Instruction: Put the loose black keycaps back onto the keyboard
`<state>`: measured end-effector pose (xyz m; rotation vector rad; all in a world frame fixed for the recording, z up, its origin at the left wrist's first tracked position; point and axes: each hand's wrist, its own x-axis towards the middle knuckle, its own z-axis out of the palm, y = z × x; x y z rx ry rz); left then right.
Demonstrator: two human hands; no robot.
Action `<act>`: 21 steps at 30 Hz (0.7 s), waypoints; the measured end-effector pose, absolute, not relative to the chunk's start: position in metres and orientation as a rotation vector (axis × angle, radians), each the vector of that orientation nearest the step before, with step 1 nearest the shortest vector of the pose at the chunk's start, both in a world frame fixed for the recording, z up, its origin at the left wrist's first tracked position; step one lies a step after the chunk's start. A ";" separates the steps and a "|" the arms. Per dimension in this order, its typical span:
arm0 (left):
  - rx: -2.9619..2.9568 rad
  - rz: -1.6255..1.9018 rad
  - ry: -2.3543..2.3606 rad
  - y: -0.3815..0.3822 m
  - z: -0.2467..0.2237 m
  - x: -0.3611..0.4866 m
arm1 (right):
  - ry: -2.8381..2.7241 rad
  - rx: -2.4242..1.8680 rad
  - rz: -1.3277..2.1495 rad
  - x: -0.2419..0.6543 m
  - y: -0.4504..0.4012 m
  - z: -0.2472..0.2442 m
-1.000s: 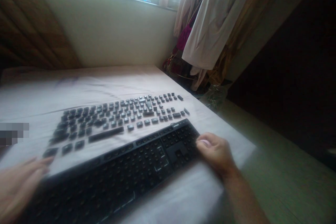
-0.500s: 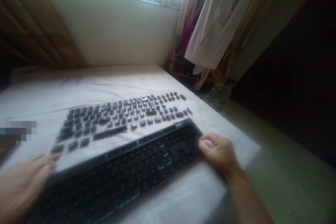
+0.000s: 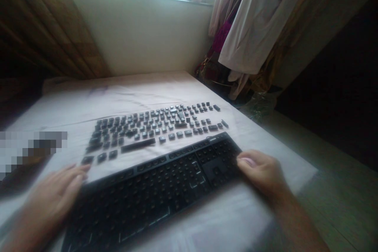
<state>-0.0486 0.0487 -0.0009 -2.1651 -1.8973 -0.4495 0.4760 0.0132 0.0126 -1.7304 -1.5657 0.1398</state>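
Note:
A black keyboard base (image 3: pixel 141 193) without its keycaps lies slanted on the white-covered table (image 3: pixel 295 169). My right hand (image 3: pixel 262 171) is closed round its right end, thumb on top. At the left end, my left hand (image 3: pixel 56 197) rests by the upper edge, fingers stretched forward and close together, somewhat blurred; its fingertips are near the lowest left loose keycap. Beyond the base, loose black keycaps (image 3: pixel 141 130) lie in rows in a keyboard layout, with a long space bar (image 3: pixel 138 145) in the front row.
A wall (image 3: pixel 147 35) and window stand behind the table. Brown curtains (image 3: pixel 73 39) hang at the left, pale clothes (image 3: pixel 251 27) at the right. Below the table's right edge is a greenish floor (image 3: pixel 325 145). A pixelated patch covers part of the left side.
The view has swung a little left, so the keyboard base, keycaps and both hands appear farther right. My right hand still grips the base's right end.

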 end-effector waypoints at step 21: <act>-2.248 -0.503 -1.907 0.048 -0.010 -0.058 | -1.148 -1.858 0.334 0.503 0.014 0.006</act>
